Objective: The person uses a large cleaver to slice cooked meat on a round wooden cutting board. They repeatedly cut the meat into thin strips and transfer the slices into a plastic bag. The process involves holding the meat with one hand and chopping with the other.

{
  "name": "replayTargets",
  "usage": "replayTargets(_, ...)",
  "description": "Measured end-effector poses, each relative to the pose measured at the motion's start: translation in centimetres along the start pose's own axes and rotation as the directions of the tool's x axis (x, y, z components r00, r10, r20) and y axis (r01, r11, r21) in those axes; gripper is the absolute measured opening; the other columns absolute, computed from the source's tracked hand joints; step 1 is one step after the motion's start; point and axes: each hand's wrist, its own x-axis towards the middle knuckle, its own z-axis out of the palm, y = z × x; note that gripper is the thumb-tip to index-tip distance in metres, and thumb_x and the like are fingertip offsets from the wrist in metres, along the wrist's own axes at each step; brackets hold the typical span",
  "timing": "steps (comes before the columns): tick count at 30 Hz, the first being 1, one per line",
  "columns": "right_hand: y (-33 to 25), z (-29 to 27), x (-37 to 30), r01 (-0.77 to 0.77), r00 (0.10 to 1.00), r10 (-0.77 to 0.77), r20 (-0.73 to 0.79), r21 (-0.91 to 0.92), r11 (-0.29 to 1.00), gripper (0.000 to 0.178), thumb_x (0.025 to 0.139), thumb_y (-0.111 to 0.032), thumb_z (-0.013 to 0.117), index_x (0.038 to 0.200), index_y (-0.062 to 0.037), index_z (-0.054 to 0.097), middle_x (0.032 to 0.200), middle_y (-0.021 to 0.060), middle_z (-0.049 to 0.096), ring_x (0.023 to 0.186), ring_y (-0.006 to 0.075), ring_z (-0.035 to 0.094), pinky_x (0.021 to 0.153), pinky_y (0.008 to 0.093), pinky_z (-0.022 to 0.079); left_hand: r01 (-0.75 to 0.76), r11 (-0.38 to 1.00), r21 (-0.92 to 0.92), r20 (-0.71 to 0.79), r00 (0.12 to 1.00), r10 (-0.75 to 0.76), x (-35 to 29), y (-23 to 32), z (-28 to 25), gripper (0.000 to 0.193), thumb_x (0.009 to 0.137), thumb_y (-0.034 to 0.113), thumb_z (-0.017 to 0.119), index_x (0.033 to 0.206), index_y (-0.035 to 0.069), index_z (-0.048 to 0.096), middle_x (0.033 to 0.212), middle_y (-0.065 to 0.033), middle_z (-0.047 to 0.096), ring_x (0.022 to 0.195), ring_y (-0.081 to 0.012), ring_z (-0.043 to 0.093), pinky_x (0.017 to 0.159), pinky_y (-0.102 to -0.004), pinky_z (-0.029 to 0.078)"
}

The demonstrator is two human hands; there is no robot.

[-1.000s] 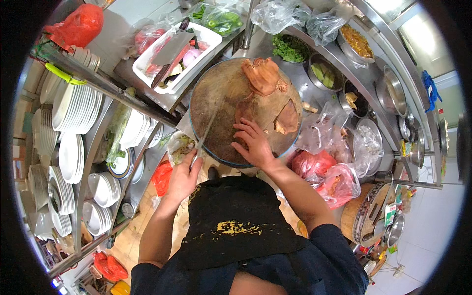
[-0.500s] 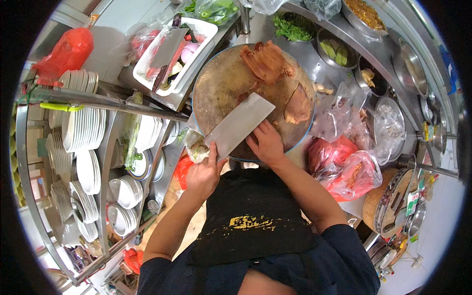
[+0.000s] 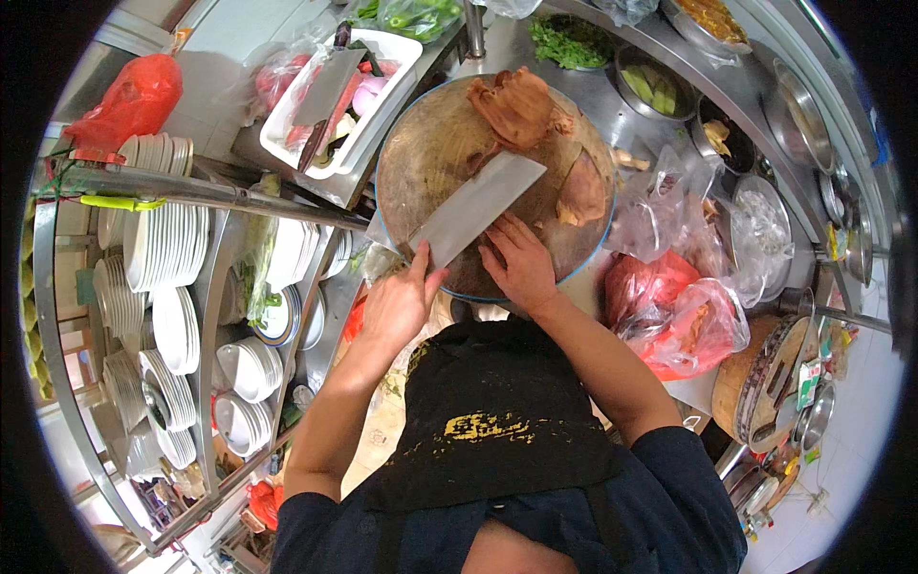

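- The left hand (image 3: 397,304) had a closed grip on the handle of a big cleaver (image 3: 475,208). The wide flat blade lay across the round wooden chopping block (image 3: 430,153), which sat on the metal worktop (image 3: 660,124).
- The right hand (image 3: 521,263) was open and held nothing. Its fingers rested flat on the block, just beside the lower edge of the blade. If the blade slid or tipped that way, I think it could nick those fingers.
- The handle was mostly hidden inside the fist, so I could not tell how firm the hold was. A greasy handle could twist and slip.
- Pieces of brown roast meat (image 3: 521,105) sat at the far side of the block, near its edge. A hard push with the blade could knock one off onto the worktop.
- Red plastic bags (image 3: 669,306) were crowded close to the right arm. An elbow swing could snag one and pull it down.
- A second cleaver (image 3: 325,96) lay in a white tray (image 3: 382,105) just beside the block. A careless reach there could meet its edge.
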Motion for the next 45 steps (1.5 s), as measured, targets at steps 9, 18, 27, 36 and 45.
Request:
replayTargets(9,0.3,-0.2,-1.0,-0.037,0.994,0.034,0.103,0.031,0.999,0.035,0.085,-0.012,0.073,0.118,-0.0018,0.069,0.12,0.0194,0.068,0.118,0.0417,0.061,0.104,0.0475,0.051,-0.013,0.996,0.088,-0.011,1.0,0.014,-5.5,-0.7,2.4,0.072,0.102,0.043,0.062,0.155,-0.001,0.039,0.079,-0.0199,0.073,0.062,-0.0379,0.07,0.055,-0.0499,0.055)
replayTargets(18,0.1,-0.1,-0.3,0.001,0.999,-0.001,0.037,-0.005,1.0,0.028,0.088,-0.011,0.072,0.115,-0.0012,0.07,0.118,0.0179,0.069,0.118,0.0399,0.063,0.102,0.0462,0.052,0.001,0.998,0.057,-0.008,1.0,0.0,0.8,1.0,3.4,0.069,0.103,0.046,0.058,0.152,-0.001,0.042,0.079,-0.0239,0.072,0.065,-0.0411,0.072,0.057,-0.0519,0.056)
replayTargets(27,0.6,0.2,-1.3,-0.036,0.997,0.035,0.062,0.005,0.999,0.033,0.082,-0.013,0.077,0.113,-0.0047,0.072,0.115,0.016,0.07,0.113,0.0386,0.064,0.097,0.0469,0.054,-0.025,0.995,0.096,0.03,0.999,0.023,-6.8,-0.5,0.9,0.068,0.102,0.041,0.063,0.153,0.001,0.043,0.084,-0.0185,0.074,0.063,-0.0368,0.07,0.057,-0.0504,0.055)
replayTargets(36,-0.3,-0.5,-0.4,0.004,0.998,-0.004,0.056,0.008,1.0,0.032,0.085,-0.013,0.076,0.114,-0.0024,0.07,0.116,0.0166,0.07,0.113,0.0387,0.064,0.097,0.0455,0.054,0.077,0.996,0.035,0.057,0.995,-0.079,-0.3,1.9,3.4,0.068,0.104,0.047,0.057,0.153,0.001,0.043,0.076,-0.0229,0.071,0.066,-0.0408,0.071,0.059,-0.0522,0.056)
replayTargets(45,0.5,-0.2,-1.2,-0.038,0.998,0.037,0.056,0.005,0.999,0.034,0.08,-0.013,0.078,0.112,-0.0035,0.071,0.117,0.0178,0.069,0.116,0.0396,0.062,0.101,0.0467,0.051,-0.151,0.988,0.027,-0.102,0.983,0.153,-6.1,-0.7,1.1,0.063,0.103,0.041,0.061,0.149,-0.001,0.047,0.074,-0.0217,0.071,0.06,-0.0385,0.069,0.052,-0.0495,0.054)
